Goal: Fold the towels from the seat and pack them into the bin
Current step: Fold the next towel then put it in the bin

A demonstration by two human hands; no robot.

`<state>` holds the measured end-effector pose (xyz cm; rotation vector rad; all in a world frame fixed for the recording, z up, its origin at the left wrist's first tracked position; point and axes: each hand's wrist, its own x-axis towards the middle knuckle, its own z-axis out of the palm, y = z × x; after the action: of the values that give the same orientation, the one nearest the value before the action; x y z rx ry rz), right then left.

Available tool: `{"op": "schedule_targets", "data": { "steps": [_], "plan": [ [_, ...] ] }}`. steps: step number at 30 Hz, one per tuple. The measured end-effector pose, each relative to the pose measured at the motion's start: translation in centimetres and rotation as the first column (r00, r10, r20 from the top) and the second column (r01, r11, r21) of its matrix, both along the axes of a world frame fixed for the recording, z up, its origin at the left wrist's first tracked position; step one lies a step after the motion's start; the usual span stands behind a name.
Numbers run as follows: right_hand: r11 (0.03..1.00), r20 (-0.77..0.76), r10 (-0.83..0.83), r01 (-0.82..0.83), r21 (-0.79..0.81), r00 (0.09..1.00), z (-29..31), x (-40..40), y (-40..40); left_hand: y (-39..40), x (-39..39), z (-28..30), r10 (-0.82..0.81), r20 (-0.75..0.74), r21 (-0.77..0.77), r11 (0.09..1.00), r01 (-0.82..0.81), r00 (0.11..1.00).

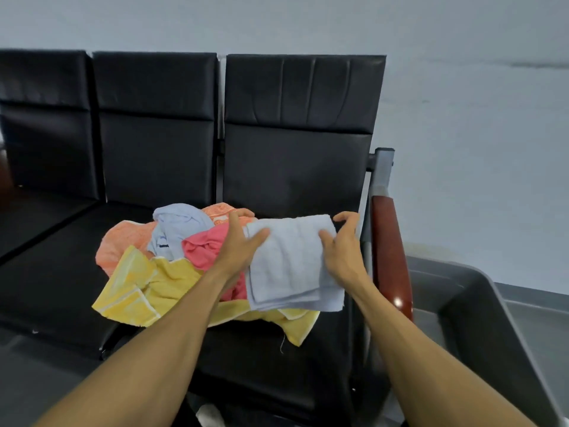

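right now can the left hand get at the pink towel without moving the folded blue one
Probably yes: the left hand already lies across the pink towel, which shows uncovered beside the folded blue towel.

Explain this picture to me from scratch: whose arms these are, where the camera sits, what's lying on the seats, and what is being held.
There is no machine here. A person wears a camera on the head, looking down at their own bare arms. The left hand and right hand each rest on an edge of a folded light blue towel. It lies over a loose pile on the black seat: a yellow towel, a pink towel, an orange towel and another light blue one. The grey bin stands at the right.
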<state>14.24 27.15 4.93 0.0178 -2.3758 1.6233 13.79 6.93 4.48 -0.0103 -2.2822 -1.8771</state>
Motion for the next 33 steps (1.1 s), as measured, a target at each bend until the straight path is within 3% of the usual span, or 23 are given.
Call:
{"op": "schedule_targets", "data": {
  "steps": [2, 5, 8, 10, 14, 18, 21, 24, 27, 33],
  "plan": [
    [1.000, -0.004, -0.011, 0.011, 0.006, 1.000, 2.0, -0.2, 1.4, 1.2, 0.0, 2.6, -0.156, -0.024, 0.000, 0.988, 0.156, 0.987],
    [0.999, -0.010, -0.037, 0.037, -0.018, 0.999, 4.5, -0.7, 3.7, 3.3, -0.2, 5.8, -0.314, -0.027, -0.137, 0.942, 0.308, 0.949],
    [0.997, 0.027, -0.050, 0.051, -0.053, 0.998, 7.1, -0.5, 6.8, 5.5, -1.2, 7.8, -0.277, -0.107, -0.361, 0.906, 0.222, 0.955],
    [0.999, 0.054, -0.011, 0.012, -0.033, 0.999, 8.4, 0.1, 9.4, 7.7, -2.0, 8.5, -0.253, -0.158, -0.378, 0.908, 0.178, 0.954],
    [0.998, 0.109, 0.030, -0.035, 0.048, 0.994, 9.6, 1.4, 15.6, 13.8, -2.7, 9.7, -0.351, -0.073, -0.325, 0.893, 0.311, 0.933],
    [0.976, 0.085, -0.009, -0.009, 0.218, 0.996, 9.2, 2.7, 22.7, 21.6, -3.3, 9.1, -0.521, 0.040, -0.457, 0.750, 0.479, 0.853],
    [0.955, 0.086, -0.045, 0.018, 0.295, 0.995, 7.7, 3.4, 27.0, 27.1, -3.5, 7.4, -0.535, 0.015, -0.538, 0.708, 0.458, 0.845],
    [0.949, 0.116, -0.123, 0.083, 0.306, 0.986, 4.7, 4.0, 31.4, 32.3, -3.7, 4.3, -0.493, 0.013, -0.505, 0.748, 0.431, 0.870],
    [0.949, 0.127, -0.204, 0.164, 0.271, 0.971, 0.3, 4.1, 35.1, 37.1, -3.6, 0.8, -0.434, 0.036, -0.470, 0.787, 0.399, 0.900],
    [0.930, 0.209, -0.301, 0.239, 0.278, 0.930, -10.2, 2.9, 40.0, 42.8, -4.0, -8.3, -0.378, 0.152, -0.489, 0.774, 0.402, 0.913]
  ]
}}
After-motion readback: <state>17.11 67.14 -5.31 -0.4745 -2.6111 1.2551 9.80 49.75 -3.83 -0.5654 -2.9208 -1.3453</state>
